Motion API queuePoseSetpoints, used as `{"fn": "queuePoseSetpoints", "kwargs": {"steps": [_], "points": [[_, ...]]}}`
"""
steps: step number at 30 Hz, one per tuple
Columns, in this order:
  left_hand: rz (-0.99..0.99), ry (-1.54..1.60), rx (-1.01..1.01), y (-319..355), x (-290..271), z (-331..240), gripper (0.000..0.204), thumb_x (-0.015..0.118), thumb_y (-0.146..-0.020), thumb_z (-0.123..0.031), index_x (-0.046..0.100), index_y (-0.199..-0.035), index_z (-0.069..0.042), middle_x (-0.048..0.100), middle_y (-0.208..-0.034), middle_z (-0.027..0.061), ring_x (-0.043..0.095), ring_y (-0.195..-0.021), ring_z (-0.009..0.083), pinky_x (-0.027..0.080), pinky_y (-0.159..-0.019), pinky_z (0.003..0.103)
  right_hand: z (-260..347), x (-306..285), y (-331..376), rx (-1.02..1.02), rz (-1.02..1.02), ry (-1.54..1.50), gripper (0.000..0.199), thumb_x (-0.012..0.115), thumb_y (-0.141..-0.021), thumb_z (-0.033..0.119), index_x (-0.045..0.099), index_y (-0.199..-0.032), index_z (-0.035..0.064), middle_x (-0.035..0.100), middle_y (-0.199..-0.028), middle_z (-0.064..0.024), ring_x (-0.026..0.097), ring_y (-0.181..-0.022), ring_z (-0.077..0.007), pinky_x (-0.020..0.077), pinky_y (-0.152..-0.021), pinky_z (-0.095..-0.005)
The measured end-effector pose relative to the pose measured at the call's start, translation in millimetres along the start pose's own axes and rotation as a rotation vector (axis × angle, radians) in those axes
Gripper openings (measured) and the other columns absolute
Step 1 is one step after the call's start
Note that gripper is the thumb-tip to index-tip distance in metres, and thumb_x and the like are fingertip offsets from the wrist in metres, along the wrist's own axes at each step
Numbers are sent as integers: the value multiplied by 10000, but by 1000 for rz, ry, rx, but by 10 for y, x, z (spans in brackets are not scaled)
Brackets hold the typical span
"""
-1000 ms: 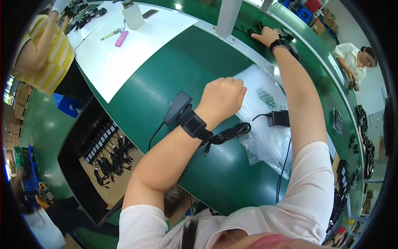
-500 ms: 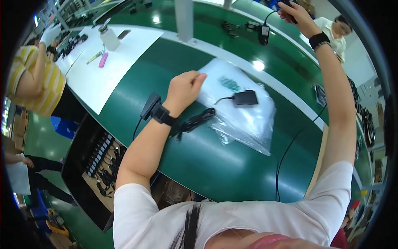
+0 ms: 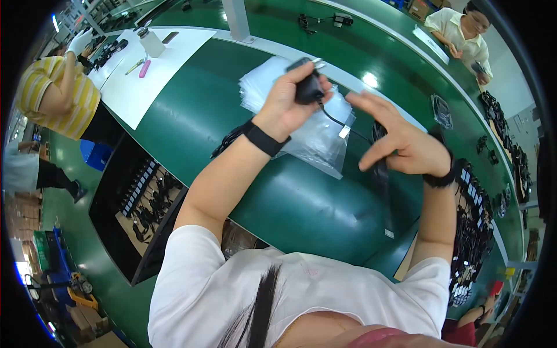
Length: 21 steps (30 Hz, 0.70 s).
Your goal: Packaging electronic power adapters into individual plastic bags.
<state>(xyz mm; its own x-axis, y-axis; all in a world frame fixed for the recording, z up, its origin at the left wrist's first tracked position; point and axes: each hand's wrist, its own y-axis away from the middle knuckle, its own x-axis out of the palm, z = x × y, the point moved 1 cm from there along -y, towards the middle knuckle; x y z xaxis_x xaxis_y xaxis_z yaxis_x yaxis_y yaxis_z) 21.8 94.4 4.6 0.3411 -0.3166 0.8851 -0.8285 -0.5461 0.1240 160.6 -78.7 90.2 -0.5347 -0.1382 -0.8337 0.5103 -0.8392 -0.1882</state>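
My left hand [image 3: 288, 98] grips a black power adapter [image 3: 309, 88] with metal prongs at its upper end. Its thin black cord, with a small white tag, runs right to a bundled black cable [image 3: 378, 139]. Beside that bundle my right hand [image 3: 400, 138] has its fingers spread, thumb and forefinger on either side of the cable. Whether it touches the cable I cannot tell. Clear plastic bags [image 3: 322, 136] lie on the green table [image 3: 278, 200] beyond and below the hands. Another black cable bundle [image 3: 227, 142] is partly hidden behind my left wrist.
On a white sheet [image 3: 130, 95] at far left stand a bottle [image 3: 152, 43] and a pink tool [image 3: 144, 69]. Black trays [image 3: 119, 191] of adapters flank the table. A grey post [image 3: 237, 20] rises at its back edge. Other people work at left and far right.
My right hand has come down from the upper right to beside my left hand and opened. My left hand, closed above the bags before, now holds an adapter. The view has shifted.
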Motion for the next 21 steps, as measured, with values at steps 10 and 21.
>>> {"fn": "queuePoseSetpoints", "kwargs": {"steps": [10, 21], "points": [[212, -326, 427, 112, 717, 292, 334, 624, -727, 46, 449, -1001, -33, 587, -833, 127, 615, -765, 256, 511, -708, 351, -943, 434, 615, 490, -624, 132, 220, 557, -707, -22, 595, -910, 55, 447, -1255, -150, 499, -1096, -264, 353, -972, -366], [232, -229, 417, 26, 733, 270, 134, 623, -778, -64, 529, -853, -5, 596, -799, 105, 612, -717, 225, 512, -709, 371, -831, 671, 385, 638, -713, -916, 500, 571, -814, 108, 383, -1269, 20, 562, -851, -50, 524, -647, -98, 414, -543, -211]]}}
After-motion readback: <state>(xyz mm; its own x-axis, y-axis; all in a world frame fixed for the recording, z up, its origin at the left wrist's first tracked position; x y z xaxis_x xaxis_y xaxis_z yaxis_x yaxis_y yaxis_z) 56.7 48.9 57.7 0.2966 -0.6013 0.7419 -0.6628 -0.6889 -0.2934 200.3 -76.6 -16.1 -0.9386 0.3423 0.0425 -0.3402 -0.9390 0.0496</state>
